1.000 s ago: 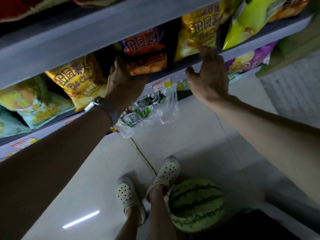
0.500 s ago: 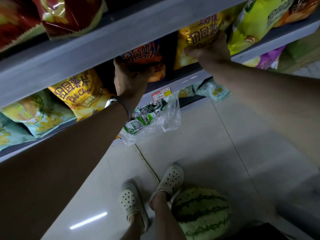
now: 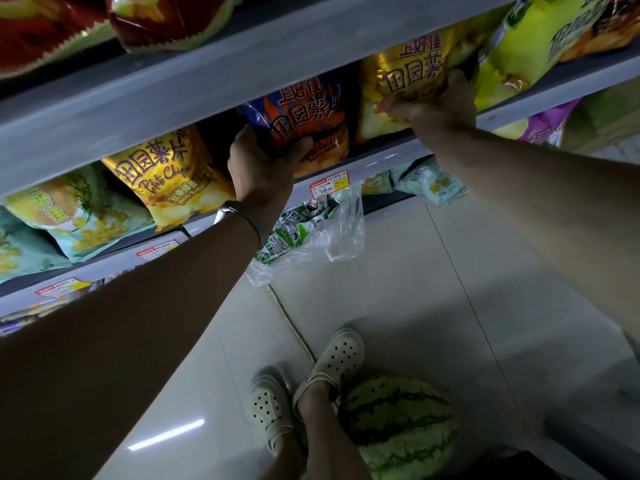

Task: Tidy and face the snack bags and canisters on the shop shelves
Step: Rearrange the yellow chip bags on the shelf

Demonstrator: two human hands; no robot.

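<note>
On middle shelf [image 3: 391, 157]: left hand [image 3: 263, 168] grips blue-orange bag [image 3: 304, 109], right hand [image 3: 440, 109] pinches crinkled gold bag [image 3: 412, 71].

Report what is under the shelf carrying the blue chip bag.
A clear plastic bag of green packets pokes out below, beside pale green snack bags. The left forearm hides anything further left.

On shelf [image 3: 381, 161], chip bags [image 3: 304, 112] abreast; watermelon [image 3: 398, 424] right of feet [image 3: 341, 358], perhaps touching.

Dim light lying over the aisle. Pale glossy tiled floor [image 3: 415, 289] stretching below, a white streak of reflection [image 3: 166, 439] glinting lower left. Grey shelves [image 3: 207, 98] slanting across the top. Watermelon [image 3: 398, 424] sitting on the floor.
</note>
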